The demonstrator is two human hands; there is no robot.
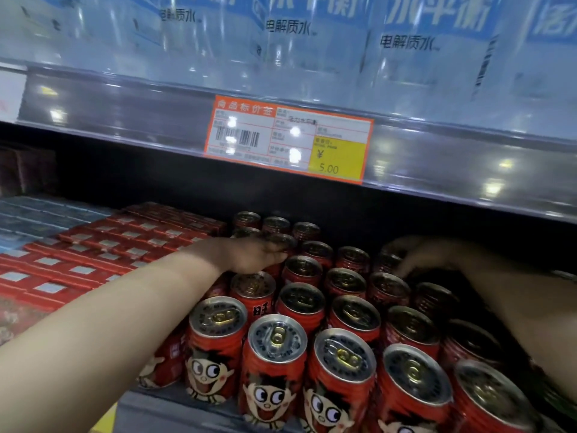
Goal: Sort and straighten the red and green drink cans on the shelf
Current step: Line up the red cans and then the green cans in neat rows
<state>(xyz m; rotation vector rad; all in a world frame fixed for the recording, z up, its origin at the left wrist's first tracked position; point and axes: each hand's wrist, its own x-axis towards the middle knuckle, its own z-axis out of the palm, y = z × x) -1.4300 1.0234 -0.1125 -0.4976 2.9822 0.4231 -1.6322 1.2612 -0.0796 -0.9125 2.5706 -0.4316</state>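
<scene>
Several red drink cans (276,367) with a cartoon face stand upright in rows on the lower shelf (162,407). My left hand (253,254) reaches deep over the left rows, its fingers curled round the top of a red can (282,242) in the back rows. My right hand (415,257) reaches in from the right in the shadow, fingertips down on a can top (388,260) at the back right; its grip is too dark to make out. No green can shows in this view.
Red flat cartons (93,245) lie stacked left of the cans, with blue-grey ones (37,214) beyond. The upper shelf edge carries an orange price tag (288,140) and hangs low over the cans. Bottled water packs (406,42) stand above.
</scene>
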